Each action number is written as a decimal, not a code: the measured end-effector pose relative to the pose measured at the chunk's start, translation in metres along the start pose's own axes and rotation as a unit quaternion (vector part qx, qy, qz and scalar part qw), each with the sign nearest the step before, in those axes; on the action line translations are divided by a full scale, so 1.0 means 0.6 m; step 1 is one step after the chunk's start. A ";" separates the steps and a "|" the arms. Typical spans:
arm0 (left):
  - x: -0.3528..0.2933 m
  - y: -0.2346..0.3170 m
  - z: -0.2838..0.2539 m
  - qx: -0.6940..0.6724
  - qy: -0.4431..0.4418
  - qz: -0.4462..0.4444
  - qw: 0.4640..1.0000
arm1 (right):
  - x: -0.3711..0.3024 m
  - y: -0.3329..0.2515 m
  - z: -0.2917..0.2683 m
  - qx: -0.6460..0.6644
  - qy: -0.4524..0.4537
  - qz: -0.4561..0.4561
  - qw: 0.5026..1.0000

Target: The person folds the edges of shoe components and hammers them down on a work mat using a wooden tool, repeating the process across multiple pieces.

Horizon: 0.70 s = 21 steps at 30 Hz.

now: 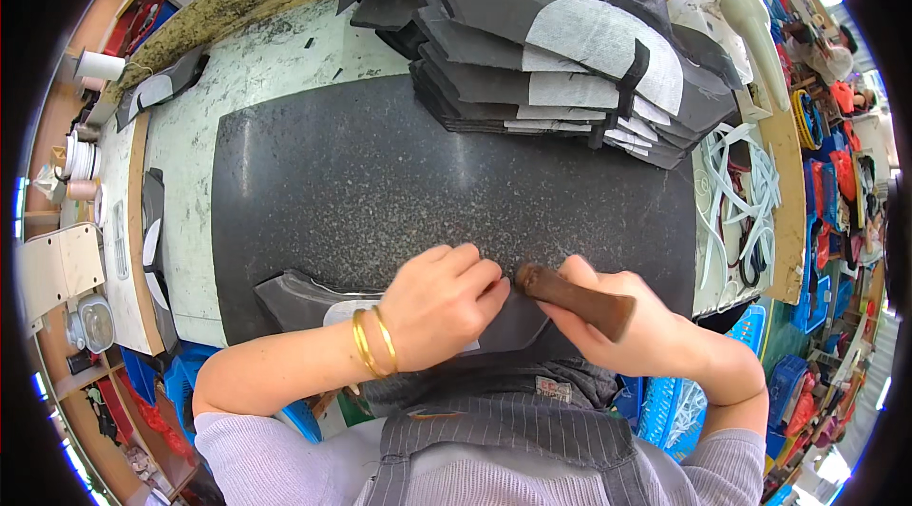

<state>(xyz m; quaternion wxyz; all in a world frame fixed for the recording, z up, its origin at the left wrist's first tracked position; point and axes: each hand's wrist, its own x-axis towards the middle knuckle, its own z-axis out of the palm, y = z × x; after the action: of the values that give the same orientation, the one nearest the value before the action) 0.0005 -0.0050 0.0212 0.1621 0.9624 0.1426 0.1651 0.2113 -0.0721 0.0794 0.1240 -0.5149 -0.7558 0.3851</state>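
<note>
My left hand (446,306), with two gold bangles at its wrist, is closed over a dark flat cut piece (294,301) with a pale patch, near the mat's front edge. Its fingertips curl together, and whatever they pinch is hidden. To its right, my right hand (613,330) is wrapped round a brown hammer (575,299). One blunt end of the hammer points at the left fingertips, very close to them. The other end flares out over my right palm. Both hands are low over the black mat (313,183), which is worn and speckled in the middle.
Behind the mat rises a stack of dark cut pieces (560,40) with white patches. Pale strips (736,192) lie to the right, below a whitish machine (727,17). A wooden ledge (138,240) runs along the left. Blue baskets (670,406) stand below the front edge.
</note>
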 end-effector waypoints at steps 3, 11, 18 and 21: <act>-0.003 0.011 0.010 0.072 0.009 0.021 0.997 | 0.002 0.010 0.000 0.005 0.040 -0.019 0.999; -0.039 -0.009 -0.005 -0.051 0.035 -0.060 0.996 | 0.014 0.001 -0.007 0.003 0.072 -0.026 0.997; -0.049 0.010 0.004 0.039 0.048 -0.026 0.998 | 0.020 -0.024 0.000 -0.022 0.003 0.006 1.000; -0.056 -0.002 -0.018 -0.151 -0.014 -0.163 0.975 | 0.018 -0.017 0.031 0.052 -0.014 0.001 0.999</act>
<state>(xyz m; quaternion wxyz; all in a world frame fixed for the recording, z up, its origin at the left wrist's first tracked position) -0.0341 -0.0120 0.0210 0.3320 0.8929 0.2686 0.1429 0.1889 -0.0730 0.0720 0.1397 -0.5031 -0.7362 0.4307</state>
